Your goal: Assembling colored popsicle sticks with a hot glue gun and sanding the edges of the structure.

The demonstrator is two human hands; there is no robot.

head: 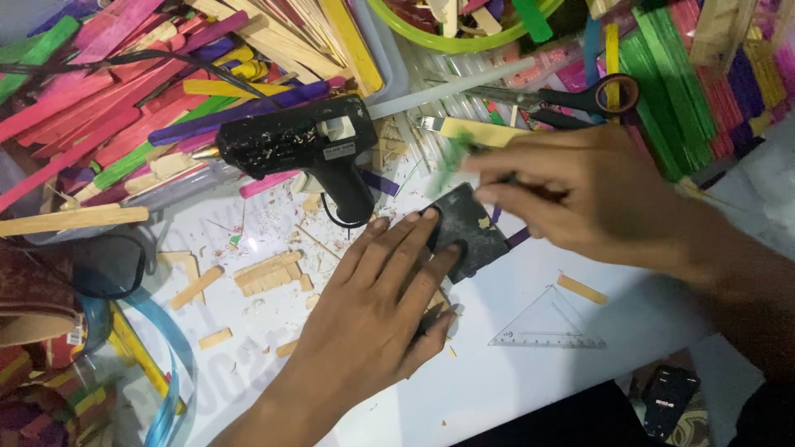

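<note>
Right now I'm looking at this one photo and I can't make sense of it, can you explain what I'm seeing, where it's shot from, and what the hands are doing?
There is no machine here. It is one picture from a camera worn on a person's head, looking down at their own two bare hands over a white table.

The left hand lies flat, pressing down a small dark sheet. The right hand pinches a green stick, which is blurred, just above that sheet.

Around them lie a black glue gun, scissors, a clear triangle ruler, cut pieces of plain wooden stick, and heaps of coloured craft sticks.
</note>
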